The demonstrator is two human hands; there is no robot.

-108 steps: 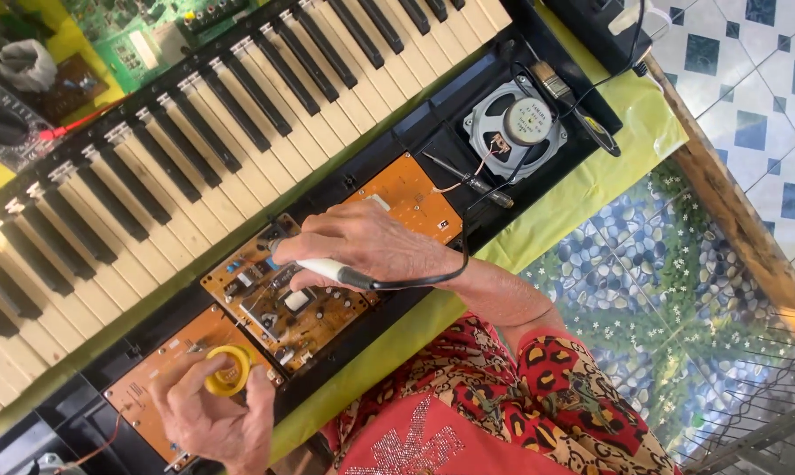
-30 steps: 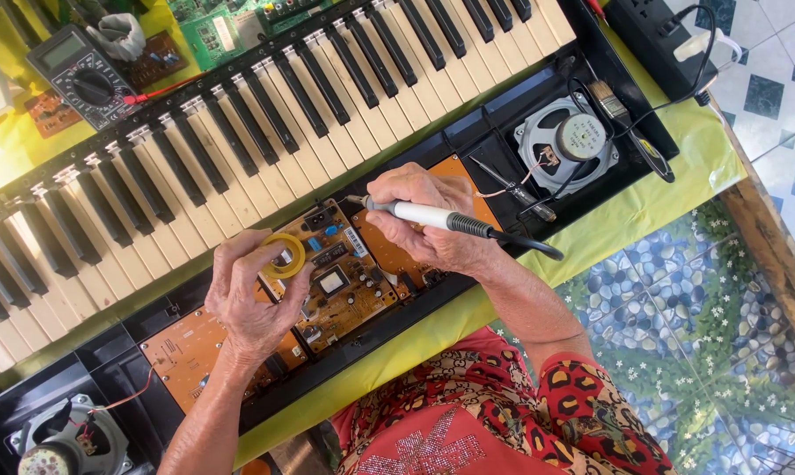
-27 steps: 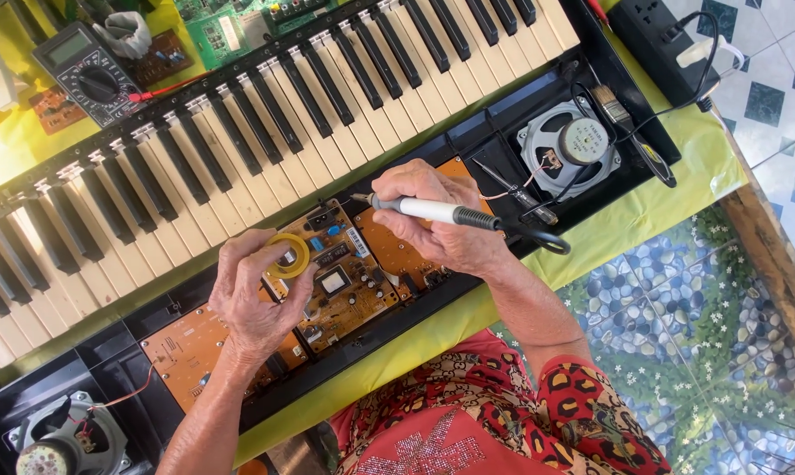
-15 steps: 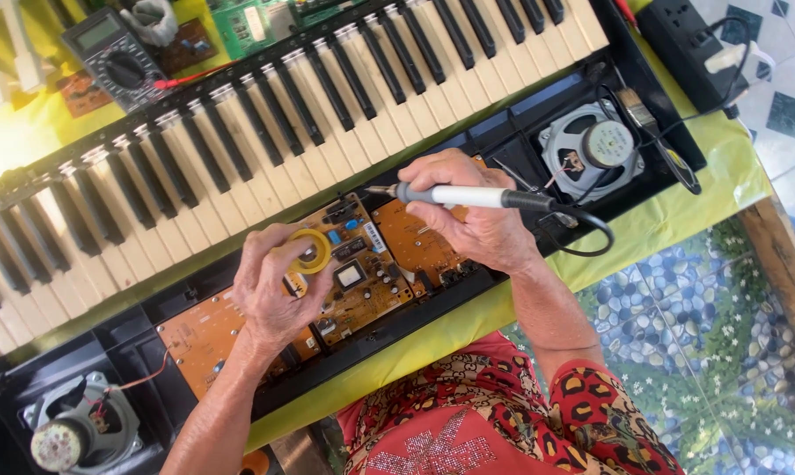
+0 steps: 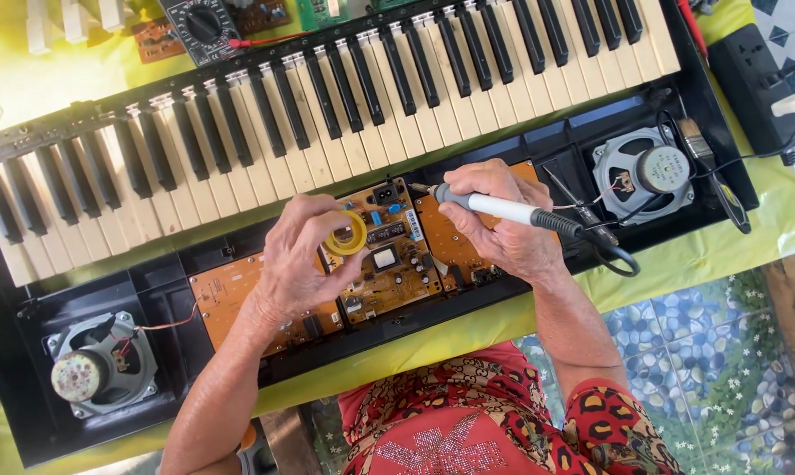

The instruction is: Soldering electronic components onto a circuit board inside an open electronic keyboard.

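A home repair bench for electronics is suggested. An opened keyboard (image 5: 344,97) is laid on a yellow-green cloth (image 5: 696,259), its circuit boards (image 5: 388,259) and speakers (image 5: 648,171) exposed. A multimeter (image 5: 205,25) and loose boards are seen at 11 o'clock, a power strip (image 5: 758,75) at 2 o'clock, patterned floor tiles (image 5: 723,352) at 4 o'clock.

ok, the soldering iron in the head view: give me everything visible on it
The soldering iron has a white barrel, a grey collar behind the metal tip and a black ribbed rear grip. A black cord leaves the rear and loops to the right over the open keyboard case. It lies nearly level, tip pointing left. The right hand grips it like a pen. The tip sits over the edge of the middle circuit board; contact cannot be told.
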